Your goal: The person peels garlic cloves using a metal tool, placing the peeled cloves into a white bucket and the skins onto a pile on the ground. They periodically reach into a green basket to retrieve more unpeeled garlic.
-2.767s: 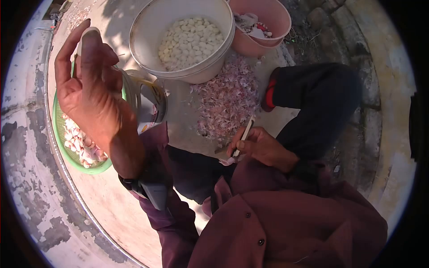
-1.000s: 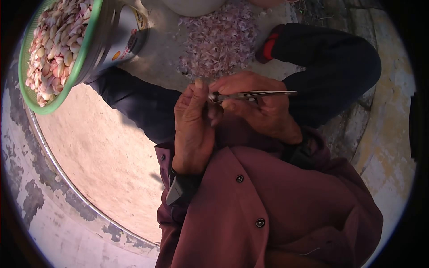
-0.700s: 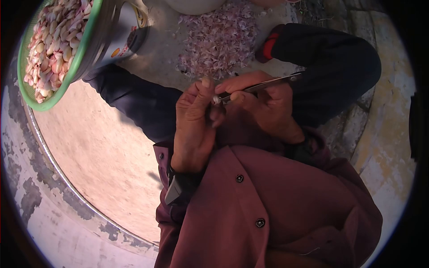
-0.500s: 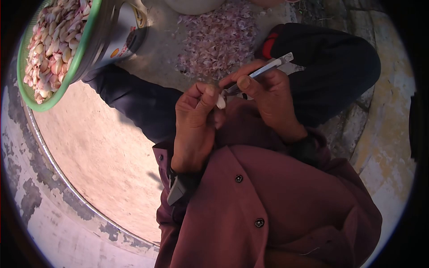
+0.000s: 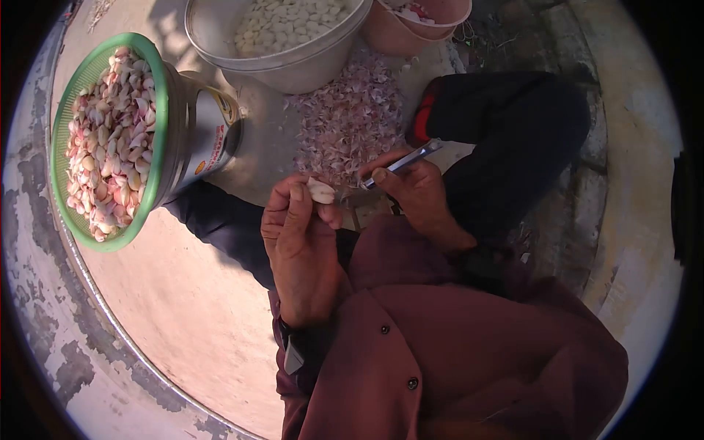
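Observation:
Between the thumb and fingers of my left hand [image 5: 301,249] is a pale garlic clove [image 5: 320,191], held up near the middle of the view. My right hand [image 5: 418,196], a little farther right, grips a small knife [image 5: 405,163] by its shiny metal handle. The handle slants up to the right, and the blade end is hard to make out at my fingers. A gap separates the knife from the clove. Beyond both hands, a pile of garlic skins [image 5: 348,121] lies on the ground.
At left, a green-rimmed basket [image 5: 158,139] of unpeeled cloves rests on a printed bucket [image 5: 213,132]. A large pale basin [image 5: 293,70] holds peeled cloves at the top, beside a pink bucket [image 5: 403,37]. My legs bend around the skins.
The view has tilted upward, bringing the basin and pink bucket into sight. My hands have drawn apart, and the knife has come away from the clove, which now shows more fully.

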The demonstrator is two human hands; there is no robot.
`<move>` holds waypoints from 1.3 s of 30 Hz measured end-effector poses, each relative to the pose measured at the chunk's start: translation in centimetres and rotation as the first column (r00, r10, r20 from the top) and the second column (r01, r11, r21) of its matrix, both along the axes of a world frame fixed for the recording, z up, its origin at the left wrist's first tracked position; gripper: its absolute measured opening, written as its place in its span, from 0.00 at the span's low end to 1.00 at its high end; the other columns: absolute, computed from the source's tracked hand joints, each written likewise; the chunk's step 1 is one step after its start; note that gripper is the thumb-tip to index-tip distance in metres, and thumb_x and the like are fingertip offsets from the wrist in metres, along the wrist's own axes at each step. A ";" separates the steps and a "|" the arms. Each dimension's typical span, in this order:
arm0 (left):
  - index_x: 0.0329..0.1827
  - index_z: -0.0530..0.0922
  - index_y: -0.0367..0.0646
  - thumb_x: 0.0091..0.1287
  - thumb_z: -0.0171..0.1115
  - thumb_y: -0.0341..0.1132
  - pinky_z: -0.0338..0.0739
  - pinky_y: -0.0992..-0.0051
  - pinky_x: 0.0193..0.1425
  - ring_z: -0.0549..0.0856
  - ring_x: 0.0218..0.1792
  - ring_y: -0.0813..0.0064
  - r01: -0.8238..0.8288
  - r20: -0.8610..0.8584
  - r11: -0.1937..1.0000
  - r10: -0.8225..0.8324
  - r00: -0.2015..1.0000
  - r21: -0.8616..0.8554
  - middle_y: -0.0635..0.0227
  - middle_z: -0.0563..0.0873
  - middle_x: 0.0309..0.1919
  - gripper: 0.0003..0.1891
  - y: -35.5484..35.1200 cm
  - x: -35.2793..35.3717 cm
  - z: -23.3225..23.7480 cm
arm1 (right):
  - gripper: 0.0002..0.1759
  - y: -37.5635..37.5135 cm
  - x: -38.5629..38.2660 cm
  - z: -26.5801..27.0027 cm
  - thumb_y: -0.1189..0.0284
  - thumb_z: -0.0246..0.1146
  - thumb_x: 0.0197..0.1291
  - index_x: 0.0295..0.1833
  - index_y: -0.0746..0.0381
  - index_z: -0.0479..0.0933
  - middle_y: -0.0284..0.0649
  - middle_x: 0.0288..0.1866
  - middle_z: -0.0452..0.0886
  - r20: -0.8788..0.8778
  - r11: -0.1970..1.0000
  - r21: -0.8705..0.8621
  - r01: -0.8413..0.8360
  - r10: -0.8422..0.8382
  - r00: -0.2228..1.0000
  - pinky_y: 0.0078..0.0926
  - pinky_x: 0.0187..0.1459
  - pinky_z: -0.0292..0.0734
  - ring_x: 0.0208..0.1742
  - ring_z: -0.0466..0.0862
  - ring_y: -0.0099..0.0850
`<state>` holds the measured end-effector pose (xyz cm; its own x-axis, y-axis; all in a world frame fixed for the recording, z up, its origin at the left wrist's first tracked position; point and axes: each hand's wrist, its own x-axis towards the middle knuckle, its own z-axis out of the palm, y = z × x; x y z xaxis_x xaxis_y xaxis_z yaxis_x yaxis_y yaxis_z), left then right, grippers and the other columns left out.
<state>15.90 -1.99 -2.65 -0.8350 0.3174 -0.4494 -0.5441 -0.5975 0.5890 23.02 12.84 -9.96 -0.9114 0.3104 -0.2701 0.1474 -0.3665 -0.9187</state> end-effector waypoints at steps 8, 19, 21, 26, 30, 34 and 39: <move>0.44 0.76 0.35 0.76 0.51 0.36 0.59 0.84 0.27 0.63 0.22 0.88 -0.109 -0.758 0.989 -0.001 0.652 -0.095 0.70 0.75 0.29 0.12 12.0 -10.5 11.6 | 0.06 -0.2 0.0 -1.2 0.74 0.62 0.67 0.43 0.66 0.78 0.30 0.36 0.78 0.025 0.996 -0.088 0.003 -0.001 1.000 0.19 0.42 0.73 0.39 0.75 0.16; 0.52 0.77 0.36 0.75 0.51 0.37 0.60 0.84 0.31 0.66 0.29 0.87 0.197 -0.369 0.932 -0.306 0.878 -0.303 0.76 0.73 0.35 0.14 10.1 -11.1 2.4 | 0.07 0.4 0.1 -1.2 0.74 0.62 0.67 0.45 0.66 0.78 0.32 0.39 0.81 -0.002 0.998 -0.060 -0.002 0.002 1.000 0.19 0.44 0.74 0.41 0.78 0.17; 0.62 0.72 0.31 0.72 0.53 0.32 0.64 0.81 0.41 0.71 0.37 0.84 0.283 -0.233 0.928 -0.339 0.912 -0.241 0.69 0.76 0.43 0.19 6.6 -8.7 0.4 | 0.08 0.1 0.3 -1.4 0.74 0.62 0.67 0.47 0.66 0.78 0.34 0.43 0.82 0.060 0.996 -0.058 -0.067 0.070 0.996 0.20 0.48 0.75 0.44 0.79 0.19; 0.66 0.69 0.33 0.70 0.55 0.25 0.74 0.79 0.53 0.81 0.45 0.76 0.227 -0.117 0.938 -0.264 0.957 -0.261 0.60 0.82 0.49 0.21 -1.1 -3.0 -3.6 | 0.08 0.1 -0.3 -0.9 0.71 0.62 0.67 0.45 0.65 0.79 0.35 0.43 0.84 0.065 0.993 -0.121 -0.015 0.023 0.998 0.18 0.48 0.74 0.44 0.79 0.19; 0.57 0.71 0.35 0.71 0.59 0.29 0.78 0.79 0.48 0.84 0.43 0.75 0.129 -0.100 0.974 -0.149 0.984 -0.187 0.56 0.84 0.49 0.14 -3.4 0.4 -3.1 | 0.08 -0.3 -0.9 0.5 0.72 0.63 0.66 0.46 0.65 0.79 0.38 0.44 0.84 0.012 0.990 -0.091 -0.112 0.113 0.994 0.21 0.50 0.74 0.46 0.80 0.21; 0.51 0.73 0.36 0.70 0.60 0.28 0.80 0.78 0.45 0.85 0.36 0.75 0.069 0.022 0.994 -0.067 0.998 -0.086 0.61 0.85 0.40 0.10 -3.8 1.6 -2.5 | 0.12 -1.3 -1.4 2.9 0.72 0.65 0.64 0.49 0.67 0.77 0.44 0.46 0.84 -0.093 0.986 -0.035 -0.163 0.160 0.983 0.27 0.54 0.76 0.50 0.82 0.29; 0.48 0.75 0.37 0.67 0.64 0.27 0.80 0.79 0.43 0.85 0.35 0.76 0.057 -0.070 0.971 -0.075 0.995 -0.232 0.62 0.85 0.40 0.10 -3.4 2.2 -1.2 | 0.11 -2.2 -2.8 5.9 0.73 0.64 0.65 0.48 0.69 0.76 0.46 0.47 0.83 -0.260 0.936 0.225 -0.272 0.326 0.909 0.27 0.53 0.77 0.49 0.83 0.31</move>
